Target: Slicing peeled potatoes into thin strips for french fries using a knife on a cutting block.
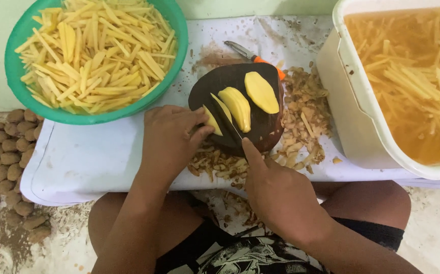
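Potato slab (213, 121) lies flat on our dark cutting board (260, 127) so our left hand (171, 139) can pin it while our right hand (275, 190), clamped around the knife (226, 121), cuts strips.

left hand (171, 139) steadies potato piece (212, 122) | right hand (275, 195) holds knife (226, 122) | dark board (260, 129)
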